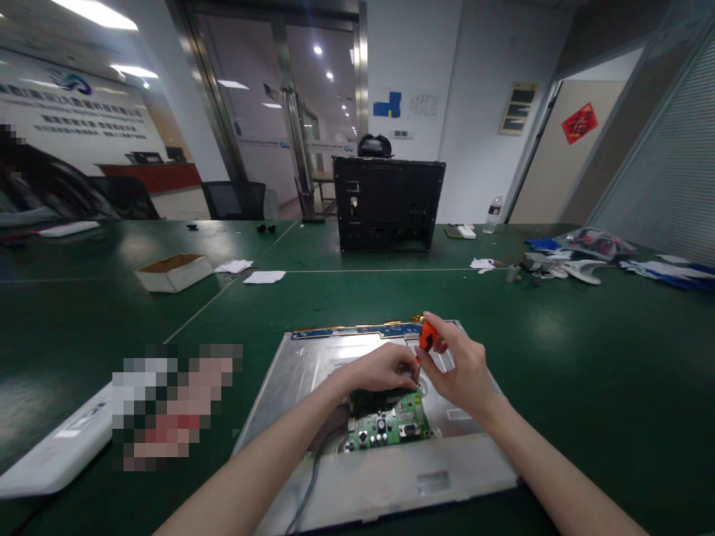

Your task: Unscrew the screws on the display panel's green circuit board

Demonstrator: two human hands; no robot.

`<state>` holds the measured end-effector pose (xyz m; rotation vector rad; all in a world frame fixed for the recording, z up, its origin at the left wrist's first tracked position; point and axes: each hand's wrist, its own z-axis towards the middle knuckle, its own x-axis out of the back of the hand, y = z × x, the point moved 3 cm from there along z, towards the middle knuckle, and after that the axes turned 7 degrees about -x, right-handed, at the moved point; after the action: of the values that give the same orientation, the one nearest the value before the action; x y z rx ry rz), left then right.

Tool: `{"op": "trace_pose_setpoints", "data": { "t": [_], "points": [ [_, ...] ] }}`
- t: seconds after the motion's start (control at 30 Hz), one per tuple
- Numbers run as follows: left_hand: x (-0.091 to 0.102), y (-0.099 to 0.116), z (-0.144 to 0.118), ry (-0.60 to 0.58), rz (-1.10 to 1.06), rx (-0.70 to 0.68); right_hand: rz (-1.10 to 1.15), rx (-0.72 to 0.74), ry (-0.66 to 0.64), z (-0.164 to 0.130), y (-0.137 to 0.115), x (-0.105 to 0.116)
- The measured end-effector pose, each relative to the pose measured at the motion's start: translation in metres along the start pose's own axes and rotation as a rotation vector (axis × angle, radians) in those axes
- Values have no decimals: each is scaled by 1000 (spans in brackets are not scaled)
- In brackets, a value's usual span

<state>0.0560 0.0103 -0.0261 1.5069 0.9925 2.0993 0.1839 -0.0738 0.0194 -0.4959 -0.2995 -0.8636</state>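
Pinching the orange screwdriver (428, 337) in the right hand (465, 370), with the thumb low on the handle and the index finger curled over its top. Bunching the fingers of the left hand (380, 366) narrowly beside the shaft (418, 374), close to its lower end; cannot tell whether gripping the shaft, some small part or nothing. Pointing the screwdriver down at the far right corner of the green board (385, 428), set in the middle of the metal panel (304, 372). Probably working a screw at that corner, to judge by the pose; no telling between loosening and tightening. Calling next, most likely, for a steady shaft, light downward pressure and a turn from the right fingers, with the left clear of the board's small parts.

Holding the right wrist raised, forearm slanting in from the lower right. Setting the left lower and flatter, forearm reaching across the panel from the lower left. Farther out, showing a grey cable (313, 476), a blue strip (357, 331) along the far edge, then the green table (592, 394), with a white box (174, 275) and black casing (389, 201) beyond.
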Motion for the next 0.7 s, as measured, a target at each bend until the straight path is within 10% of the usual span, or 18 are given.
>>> {"op": "trace_pose_setpoints", "data": {
  "t": [0.7],
  "points": [
    [0,1,1,-53,-5,-17,40,-25,-8,1,-1,1]
  ]
}}
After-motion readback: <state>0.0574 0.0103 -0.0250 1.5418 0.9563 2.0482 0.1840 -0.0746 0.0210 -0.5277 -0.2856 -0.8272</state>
